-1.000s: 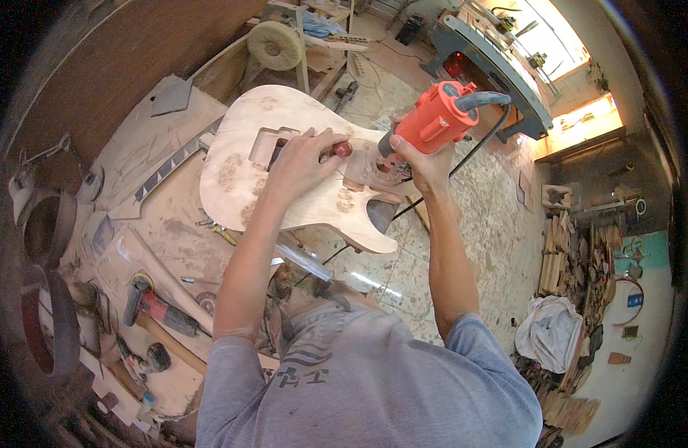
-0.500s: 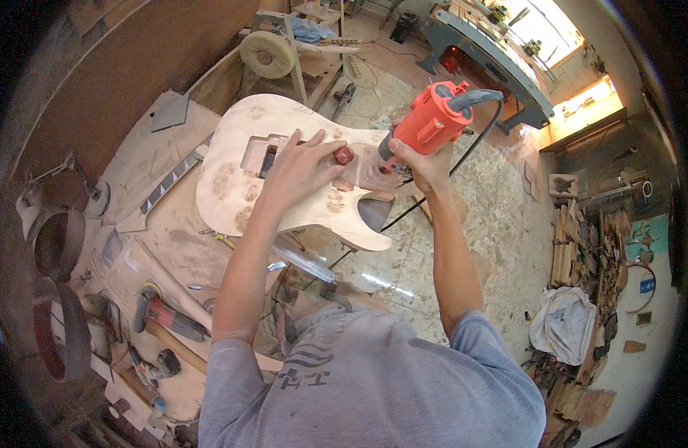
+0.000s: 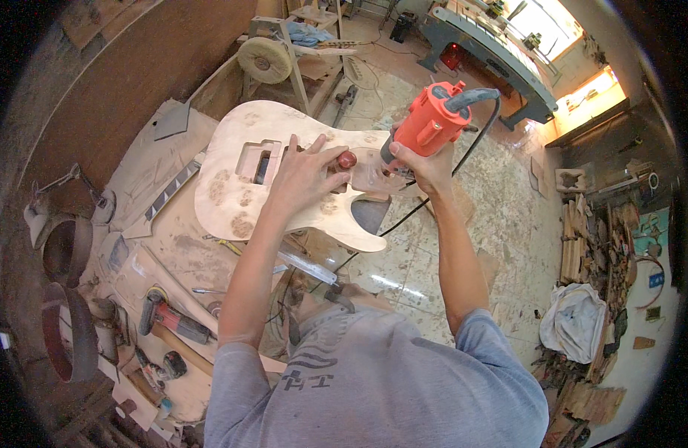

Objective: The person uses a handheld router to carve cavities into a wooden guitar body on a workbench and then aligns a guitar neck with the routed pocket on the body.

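Note:
A pale wooden electric guitar body (image 3: 232, 142), with cut cavities and brownish figured spots, lies on the bench. At its neck end stands an orange-red router (image 3: 425, 123) on a clear base plate (image 3: 368, 170); the bit is hidden. My right hand (image 3: 426, 168) is wrapped round the router's lower barrel. My left hand (image 3: 305, 178) rests over the body, thumb and forefinger at either side of the base plate's round red knob (image 3: 347, 159), the other fingers spread toward the cavities.
A black cord (image 3: 404, 216) runs from the router past the body. On the dusty bench (image 3: 165, 257) lie an angle grinder (image 3: 172, 317), a cordless drill (image 3: 161, 366) and a steel rule (image 3: 308, 265). Behind are a wheel (image 3: 264, 61) on a stand and a grey machine table (image 3: 486, 63). Wood scraps line the right wall.
The view has shifted slightly. My left hand's thumb and forefinger have spread more around the knob. The router stays at the neck end of the body, in my right hand.

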